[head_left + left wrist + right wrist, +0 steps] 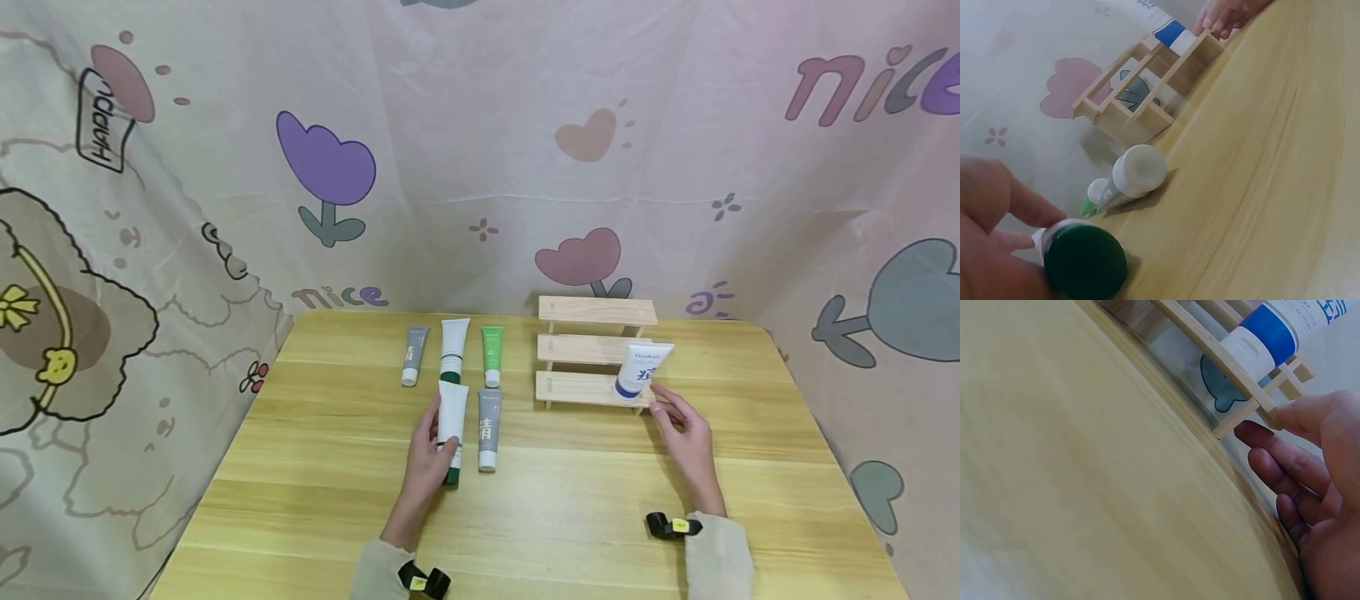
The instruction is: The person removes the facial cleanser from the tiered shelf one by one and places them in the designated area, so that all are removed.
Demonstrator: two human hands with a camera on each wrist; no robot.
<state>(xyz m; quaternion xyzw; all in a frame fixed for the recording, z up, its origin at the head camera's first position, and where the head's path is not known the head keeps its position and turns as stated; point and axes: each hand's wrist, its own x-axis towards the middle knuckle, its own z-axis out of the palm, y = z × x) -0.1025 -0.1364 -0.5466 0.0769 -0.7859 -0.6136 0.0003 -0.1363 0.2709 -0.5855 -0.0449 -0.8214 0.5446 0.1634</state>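
Observation:
My left hand [431,454] grips a white squeeze tube [452,408] with a dark green cap [1085,262], thumb across its front and fingers along its left side. My right hand [686,433] pinches the right end of the lowest shelf of a three-tier wooden rack [577,387], its fingertips [1254,431] at the shelf corner. On that shelf a white tube with a blue band [641,368] leans cap-down above the right fingers. Close to the left hand's right side lies a grey tube [489,429] with a white cap.
Behind the left hand lie a small grey tube [412,354], another white tube with a green cap [453,342] and a green tube [492,354]. The wooden table [555,517] meets a patterned cloth backdrop [465,167] at its back edge.

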